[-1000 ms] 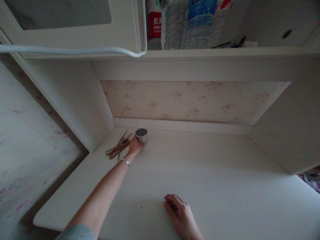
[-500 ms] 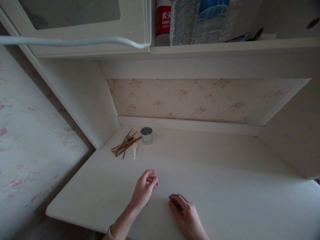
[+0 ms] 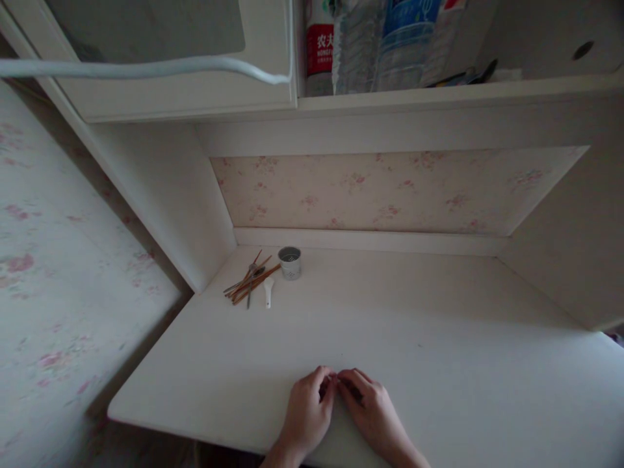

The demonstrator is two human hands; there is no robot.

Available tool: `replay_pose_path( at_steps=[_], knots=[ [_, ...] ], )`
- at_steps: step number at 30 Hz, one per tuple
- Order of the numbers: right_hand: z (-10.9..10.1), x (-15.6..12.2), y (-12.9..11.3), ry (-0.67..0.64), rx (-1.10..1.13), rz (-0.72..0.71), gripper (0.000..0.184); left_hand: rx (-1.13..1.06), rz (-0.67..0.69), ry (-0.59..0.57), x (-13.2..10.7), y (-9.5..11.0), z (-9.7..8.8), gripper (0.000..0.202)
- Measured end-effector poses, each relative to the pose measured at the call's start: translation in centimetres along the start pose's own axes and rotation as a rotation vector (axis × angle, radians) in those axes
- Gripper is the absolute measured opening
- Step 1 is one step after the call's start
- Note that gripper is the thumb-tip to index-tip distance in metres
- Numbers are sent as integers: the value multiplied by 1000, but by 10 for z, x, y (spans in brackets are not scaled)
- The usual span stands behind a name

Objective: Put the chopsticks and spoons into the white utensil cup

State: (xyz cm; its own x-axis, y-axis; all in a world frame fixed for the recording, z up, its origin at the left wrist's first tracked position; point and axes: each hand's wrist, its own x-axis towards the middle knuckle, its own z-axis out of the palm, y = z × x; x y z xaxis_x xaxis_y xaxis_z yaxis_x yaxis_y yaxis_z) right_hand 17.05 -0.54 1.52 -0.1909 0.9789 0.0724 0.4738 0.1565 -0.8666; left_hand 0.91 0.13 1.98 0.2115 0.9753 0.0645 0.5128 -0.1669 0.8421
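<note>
Near the front of the white table [image 3: 458, 383], my left hand [image 3: 312, 403] and my right hand [image 3: 368, 403] meet fingertip to fingertip. Both are closed in a pinch. Whatever sits between the fingertips, if anything, is hidden or too small to make out. Farther back on the left lies a loose pile of brown chopsticks [image 3: 256, 284], with metal spoons or similar utensils among them. A white spoon [image 3: 268, 292] rests beside the pile. Just behind it stands a grey perforated utensil holder [image 3: 291, 266], upright, apart from both hands.
Above the table runs a shelf [image 3: 419, 97] holding plastic-wrapped bottles [image 3: 409, 45] and a red-labelled bottle [image 3: 320, 49]. A white cable [image 3: 146, 68] crosses in front of the cabinet door at upper left. Side panels bound the table's back at left and right.
My left hand has moved right and towards me, and its fingertips now touch those of my right hand. The pile, spoon and holder stay in place; the view shifts slightly.
</note>
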Motion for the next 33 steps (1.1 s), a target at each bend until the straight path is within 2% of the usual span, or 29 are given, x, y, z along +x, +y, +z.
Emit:
replay_pose_path(
  at_steps=[4, 15, 33],
  knots=[
    [1, -1, 0, 14, -15, 8, 22, 16, -6, 29, -3, 2, -1, 21],
    [-2, -2, -8, 32, -30, -1, 22, 24, 12, -26, -4, 5, -3, 22],
    [0, 0, -1, 18, 11, -17, 19, 46, 5, -31, -2, 4, 0, 20]
  ],
)
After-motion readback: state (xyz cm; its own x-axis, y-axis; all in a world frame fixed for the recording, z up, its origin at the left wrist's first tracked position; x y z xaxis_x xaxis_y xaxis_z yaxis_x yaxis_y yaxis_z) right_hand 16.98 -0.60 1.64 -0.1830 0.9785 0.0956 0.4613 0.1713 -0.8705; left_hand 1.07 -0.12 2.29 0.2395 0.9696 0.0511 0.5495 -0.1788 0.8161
